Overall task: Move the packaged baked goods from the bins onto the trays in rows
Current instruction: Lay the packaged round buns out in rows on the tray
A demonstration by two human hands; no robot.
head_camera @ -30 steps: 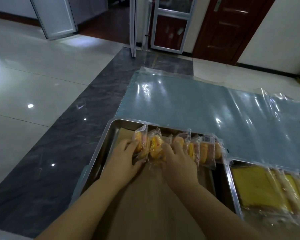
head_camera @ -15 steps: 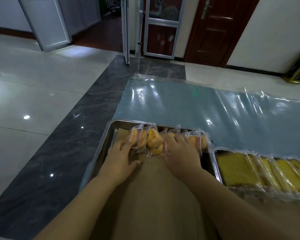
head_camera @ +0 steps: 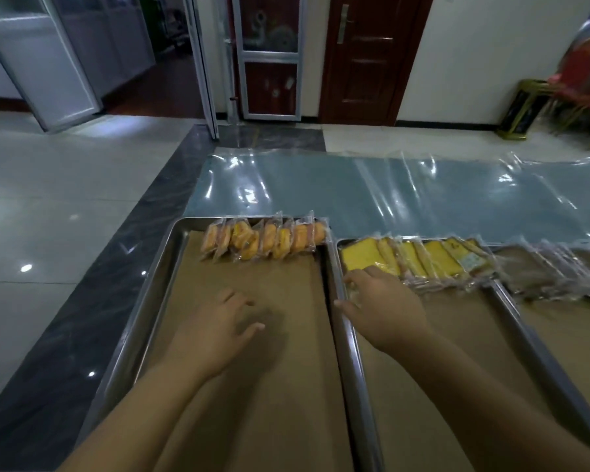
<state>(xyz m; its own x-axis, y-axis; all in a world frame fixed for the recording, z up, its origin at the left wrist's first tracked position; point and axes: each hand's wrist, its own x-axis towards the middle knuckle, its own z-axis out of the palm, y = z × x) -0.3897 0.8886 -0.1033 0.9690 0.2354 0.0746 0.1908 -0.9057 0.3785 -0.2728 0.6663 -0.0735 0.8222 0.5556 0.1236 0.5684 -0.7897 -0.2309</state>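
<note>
text: none legible | cake packet label [head_camera: 471,259]: seemingly printed, blurred

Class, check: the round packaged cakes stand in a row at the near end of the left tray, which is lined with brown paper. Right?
No. The head view shows the round packaged cakes in a row at the far end of the left tray, not the near end. Brown paper does line it.

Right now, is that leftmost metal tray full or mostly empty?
Mostly empty. The leftmost metal tray holds one row of packaged round cakes along its far edge; the rest is bare brown paper liner.
</note>
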